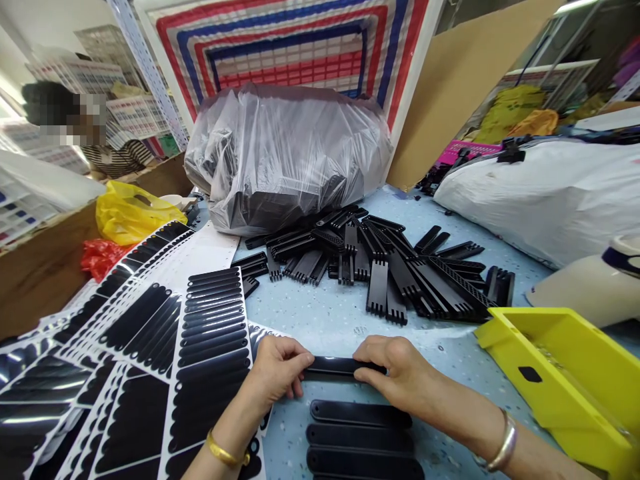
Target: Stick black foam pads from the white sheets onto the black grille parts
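My left hand [277,373] and my right hand [395,370] pinch the two ends of one long black plastic strip [333,367], held flat just above the pale blue table [330,320]. Both hands are closed on it. Right below lie three similar black strips [360,440] in a row. At my left, white sheets of black oblong stickers [215,340] overlap each other. Behind the hands sits a loose heap of black comb-like parts [385,267].
A big clear plastic bag of black parts [285,153] stands at the back. A yellow plastic tray [565,367] sits at the right, behind it a white sack [545,193]. A yellow bag [133,213] and a person in a striped top [115,157] are at the left.
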`<state>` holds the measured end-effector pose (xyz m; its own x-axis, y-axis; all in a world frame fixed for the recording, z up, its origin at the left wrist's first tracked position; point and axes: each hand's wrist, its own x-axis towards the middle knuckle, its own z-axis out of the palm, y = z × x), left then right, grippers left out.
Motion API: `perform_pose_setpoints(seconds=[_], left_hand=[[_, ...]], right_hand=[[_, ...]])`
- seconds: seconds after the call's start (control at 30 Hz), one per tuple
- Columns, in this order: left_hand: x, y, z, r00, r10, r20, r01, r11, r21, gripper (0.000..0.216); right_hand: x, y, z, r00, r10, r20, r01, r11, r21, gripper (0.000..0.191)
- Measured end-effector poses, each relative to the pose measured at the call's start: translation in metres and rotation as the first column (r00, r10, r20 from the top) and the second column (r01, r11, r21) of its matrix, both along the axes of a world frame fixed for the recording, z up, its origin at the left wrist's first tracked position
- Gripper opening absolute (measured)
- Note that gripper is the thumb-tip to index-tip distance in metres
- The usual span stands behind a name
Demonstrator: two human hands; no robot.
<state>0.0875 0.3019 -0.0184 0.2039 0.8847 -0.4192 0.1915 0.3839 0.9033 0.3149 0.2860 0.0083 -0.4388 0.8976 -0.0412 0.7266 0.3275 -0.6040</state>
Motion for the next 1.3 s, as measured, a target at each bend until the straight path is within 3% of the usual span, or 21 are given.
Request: perform_pose_setpoints(seconds=[0.13, 0.53, 1.03, 1.3], left_hand=[[-0.001, 0.000, 0.002, 1.000, 0.005, 0.027, -0.005, 1.000, 0.003, 0.025], [-0.003, -0.002, 0.001, 1.000, 0.006, 0.020, -0.007, 1.000, 0.024, 0.035], [-0.004, -0.002, -0.001, 1.000, -0.011, 0.024, 0.010, 0.999, 0.032, 0.036], [-0.004, -0.002, -0.003, 1.000, -0.014, 0.027, 0.014, 1.000, 0.028, 0.037]], right_hand=[[0.005, 0.002, -0.003, 0.998, -0.006, -0.068, 0.005, 1.000, -0.021, 0.010], [0.013, -0.010, -0.032, 0.973, 0.069, -0.220, -0.016, 0.972, 0.234, 0.019], [0.014, -0.012, -0.018, 0.978, 0.130, -0.160, -0.092, 0.970, 0.225, 0.023], [0.005, -0.025, -0.020, 0.990, 0.140, 0.032, -0.139, 0.874, 0.466, 0.030]])
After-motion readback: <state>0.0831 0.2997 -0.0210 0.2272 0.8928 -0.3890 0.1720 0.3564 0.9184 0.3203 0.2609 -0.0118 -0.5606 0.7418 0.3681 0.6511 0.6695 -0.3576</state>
